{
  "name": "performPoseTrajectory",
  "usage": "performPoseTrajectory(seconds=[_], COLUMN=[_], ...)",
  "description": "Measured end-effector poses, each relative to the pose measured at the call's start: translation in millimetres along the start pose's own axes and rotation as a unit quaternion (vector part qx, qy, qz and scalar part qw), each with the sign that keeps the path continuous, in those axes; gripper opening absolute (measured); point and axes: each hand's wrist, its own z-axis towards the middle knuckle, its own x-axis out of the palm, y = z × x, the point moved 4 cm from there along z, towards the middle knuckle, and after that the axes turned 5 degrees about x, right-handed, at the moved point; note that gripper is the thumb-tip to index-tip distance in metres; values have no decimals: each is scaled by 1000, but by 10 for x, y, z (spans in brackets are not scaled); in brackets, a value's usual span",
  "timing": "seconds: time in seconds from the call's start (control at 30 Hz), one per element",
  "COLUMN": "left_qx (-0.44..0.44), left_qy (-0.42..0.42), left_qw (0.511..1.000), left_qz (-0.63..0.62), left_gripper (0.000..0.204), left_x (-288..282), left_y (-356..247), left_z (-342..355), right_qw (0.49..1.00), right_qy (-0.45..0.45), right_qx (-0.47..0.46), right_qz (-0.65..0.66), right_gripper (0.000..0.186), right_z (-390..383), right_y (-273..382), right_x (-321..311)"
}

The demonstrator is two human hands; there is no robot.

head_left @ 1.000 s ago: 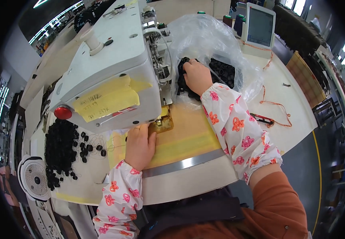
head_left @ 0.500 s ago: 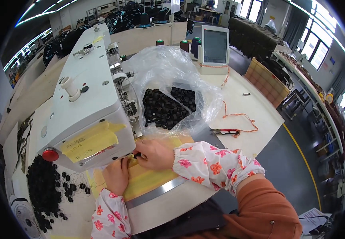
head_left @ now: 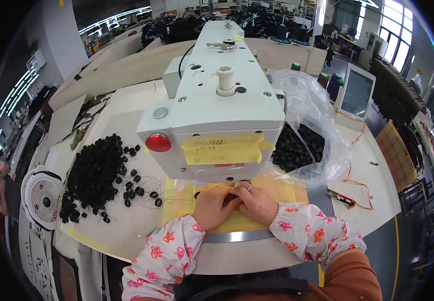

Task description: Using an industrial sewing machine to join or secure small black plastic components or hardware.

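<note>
My left hand (head_left: 214,207) and my right hand (head_left: 256,202) meet under the front of a white sewing machine (head_left: 212,113), fingers bent and touching. Both look closed. Something small and dark shows between them, but the fingers cover most of it. A small black piece (head_left: 197,194) lies just beside my left hand, on the yellow-taped plate (head_left: 177,206). To the left spreads a heap of small black rolled pieces (head_left: 94,173), with loose ones trailing threads. Behind my right hand, a clear plastic bag (head_left: 335,155) holds many black ring-like pieces (head_left: 297,150).
A white fan (head_left: 44,198) stands at the left edge. On the right lie red-handled thread snips (head_left: 341,198) tied to an orange cord (head_left: 362,206). Behind them are a tablet screen (head_left: 356,93) and thread cones (head_left: 334,86). The machine carries a red button (head_left: 158,142).
The view has swung left, bringing the machine to the middle and the black heap fully into sight. My hands stay together at the machine's front, their fingers now meeting more closely.
</note>
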Motion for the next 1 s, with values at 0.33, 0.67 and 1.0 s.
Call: performPoseTrajectory(seconds=[0.33, 0.67, 1.0], left_qx=[8, 9, -88], left_qy=[3, 13, -39], left_qw=[1000, 998, 995], left_qz=[-21, -54, -18], left_gripper=[14, 17, 21], left_x=[61, -15, 33], left_y=[116, 88, 262], left_z=[-24, -16, 55], right_qw=[995, 990, 975], right_qy=[-46, -40, -76], right_qx=[-79, 109, 170], right_qz=[-48, 74, 118], right_gripper=[25, 15, 15], right_z=[52, -5, 133], right_y=[47, -145, -277], right_x=[-4, -113, -61])
